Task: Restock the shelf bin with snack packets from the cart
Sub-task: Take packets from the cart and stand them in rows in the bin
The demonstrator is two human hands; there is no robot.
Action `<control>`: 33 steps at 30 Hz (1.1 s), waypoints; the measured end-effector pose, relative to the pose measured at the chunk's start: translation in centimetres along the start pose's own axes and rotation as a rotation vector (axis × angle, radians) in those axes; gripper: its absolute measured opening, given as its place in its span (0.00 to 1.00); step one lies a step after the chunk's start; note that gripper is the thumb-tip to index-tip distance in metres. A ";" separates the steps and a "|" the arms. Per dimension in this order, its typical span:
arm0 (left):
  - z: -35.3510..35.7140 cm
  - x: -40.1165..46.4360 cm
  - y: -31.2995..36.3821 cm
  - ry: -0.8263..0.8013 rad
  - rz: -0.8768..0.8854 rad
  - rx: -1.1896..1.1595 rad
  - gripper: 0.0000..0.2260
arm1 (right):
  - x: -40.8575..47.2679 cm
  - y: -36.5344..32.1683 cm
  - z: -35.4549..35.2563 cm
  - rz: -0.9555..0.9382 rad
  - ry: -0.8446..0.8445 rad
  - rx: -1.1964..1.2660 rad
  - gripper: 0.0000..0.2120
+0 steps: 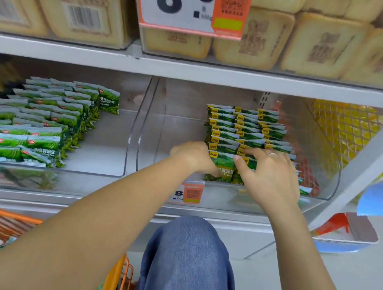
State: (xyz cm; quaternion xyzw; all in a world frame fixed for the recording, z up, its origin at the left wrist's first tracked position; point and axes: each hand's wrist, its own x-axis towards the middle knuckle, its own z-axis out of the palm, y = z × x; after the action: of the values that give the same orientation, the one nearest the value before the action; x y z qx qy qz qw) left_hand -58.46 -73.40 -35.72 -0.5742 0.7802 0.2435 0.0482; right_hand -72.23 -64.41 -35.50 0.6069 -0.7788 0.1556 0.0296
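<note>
Small green snack packets (247,129) with yellow logo tabs and a printed green-field picture, stood upright in three close columns front to back, filling the right half of a clear plastic shelf bin (324,183); roughly ten rows deep, exact number not countable through the overlap. Left half of that bin bare down to its floor. Front packets lettered in white over a picture of green peas.

Left hand (191,155) against the left end of the front row, fingers curled round the edge of the foremost packets, thumb low on the packet face. Right hand (270,175) laid over the front of the middle and right columns, fingers bent over the packet tops and pinching them, pale ring (272,154) on one finger. Both hands pressing the same front row between them.

Second clear bin (103,158) to the left, holding similar green packets with red logo tabs (45,123), in about three slanting columns. Two price tags: a large white-and-orange one (190,4) hanging from the upper shelf, showing two figure eights, and a small one (187,193) on the front of the right bin. Beige wrapped blocks (321,45) stacked on the upper shelf, count unclear from blur. One blue-jeaned knee (186,263) at bottom centre, orange wire cart (117,284) just beside it on the left.
</note>
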 end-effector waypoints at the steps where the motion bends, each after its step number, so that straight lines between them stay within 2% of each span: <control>1: -0.6 -0.4 -0.4 0.017 0.003 -0.046 0.17 | 0.0 0.0 -0.2 -0.003 -0.012 0.006 0.21; 4: -2.8 -2.8 -1.5 0.167 0.059 -0.123 0.16 | 0.0 -0.4 -0.5 -0.042 0.011 0.063 0.18; 8: -5.0 -8.6 -3.4 0.410 0.169 -0.191 0.09 | -1.6 -4.4 -0.9 -0.201 0.107 0.289 0.17; 10: -5.5 -12.4 -5.1 0.456 0.251 -0.192 0.07 | -3.2 -7.6 -1.3 -0.326 0.152 0.393 0.17; 13: -5.4 -18.0 -9.6 0.482 0.231 -0.078 0.13 | -6.2 -12.5 -2.2 -0.493 0.210 0.512 0.14; 15: -5.1 -21.1 -13.5 0.410 0.143 0.043 0.16 | -8.3 -15.5 -2.8 -0.580 0.169 0.570 0.13; 17: -4.4 -23.7 -17.8 0.233 0.034 0.227 0.16 | -10.2 -18.4 -3.2 -0.687 0.016 0.547 0.13; 20: -3.1 -26.9 -23.6 -0.152 -0.038 0.340 0.12 | -12.0 -22.6 -2.8 -0.886 -0.389 0.248 0.14; 22: -2.1 -28.7 -26.8 -0.304 -0.052 0.331 0.16 | -12.9 -25.1 -1.8 -1.009 -0.563 0.019 0.17; 26: -0.7 -30.4 -30.7 -0.314 -0.095 0.365 0.23 | -14.9 -28.4 0.6 -1.125 -0.751 -0.244 0.23; 30: 0.0 -30.3 -33.0 -0.432 -0.177 0.424 0.22 | -15.0 -30.8 2.9 -1.182 -0.878 -0.341 0.26; 33: 2.0 -29.6 -33.8 -0.542 -0.163 0.367 0.21 | -16.1 -32.0 4.5 -1.229 -1.069 -0.391 0.29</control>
State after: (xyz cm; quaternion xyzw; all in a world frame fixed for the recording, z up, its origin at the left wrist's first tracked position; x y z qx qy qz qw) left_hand -17.80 -54.20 -37.92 -0.5308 0.7214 0.2380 0.3757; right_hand -36.82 -57.46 -36.97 0.8995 -0.2313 -0.3347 -0.1592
